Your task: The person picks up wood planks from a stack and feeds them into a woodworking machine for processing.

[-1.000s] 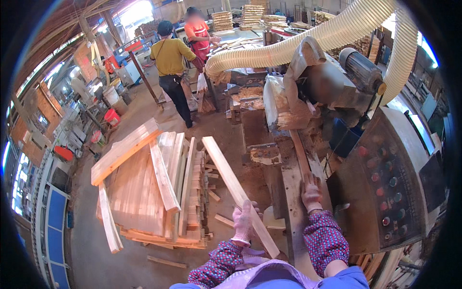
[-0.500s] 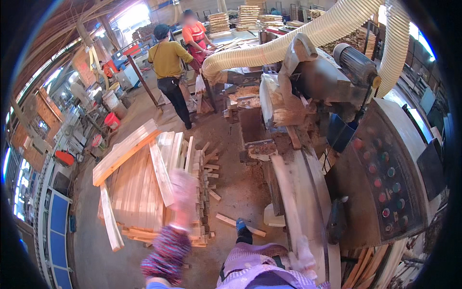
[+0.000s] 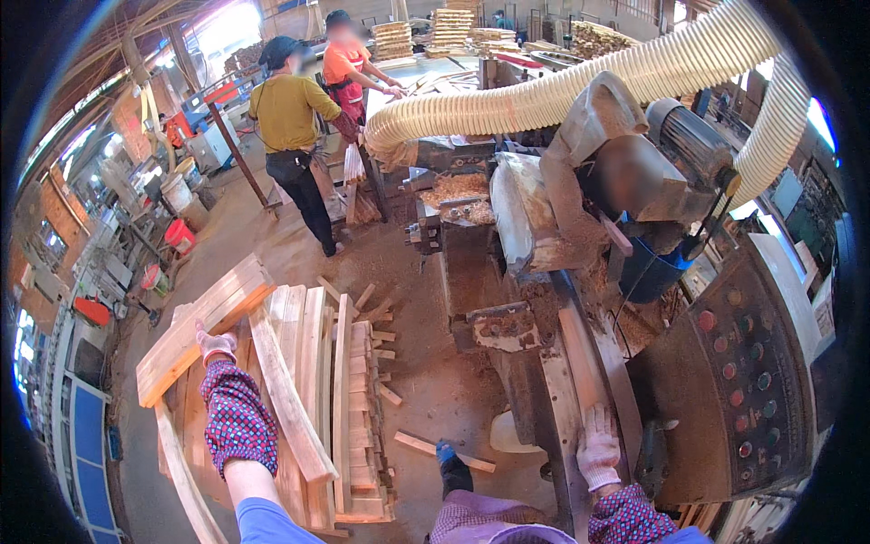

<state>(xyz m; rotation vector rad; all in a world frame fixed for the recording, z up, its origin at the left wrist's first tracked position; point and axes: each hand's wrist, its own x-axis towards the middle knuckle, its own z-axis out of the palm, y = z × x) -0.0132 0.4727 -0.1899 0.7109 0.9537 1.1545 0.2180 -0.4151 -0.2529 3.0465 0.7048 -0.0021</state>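
Note:
My left hand [image 3: 216, 342], in a pale knitted glove, reaches over a stack of planed boards [image 3: 288, 363]. Its outstretched fingers touch the near edge of the thick pale boards [image 3: 204, 328] lying crosswise on top. Slanting over the stack just right of this hand is a loose narrow board [image 3: 288, 399]. My right hand [image 3: 598, 449], gloved alike, rests with fingers extended at the near end of a wooden strip [image 3: 582, 358]. That strip lies lengthwise in the metal channel [image 3: 564, 408] of a woodworking machine. Patterned sleeve covers show on both forearms.
A wide ribbed hose [image 3: 571, 91] arches over the machine. The control panel [image 3: 739, 381] stands at right. Scrap wood [image 3: 444, 451] lies on the floor by my foot. Two people [image 3: 294, 113] stand at the far left, beside a table [image 3: 435, 72] of wood pieces.
My left hand has swung left to the crosswise boards. My right hand has moved forward from beside my body, and the wooden strip now lies within the channel. The view has shifted.

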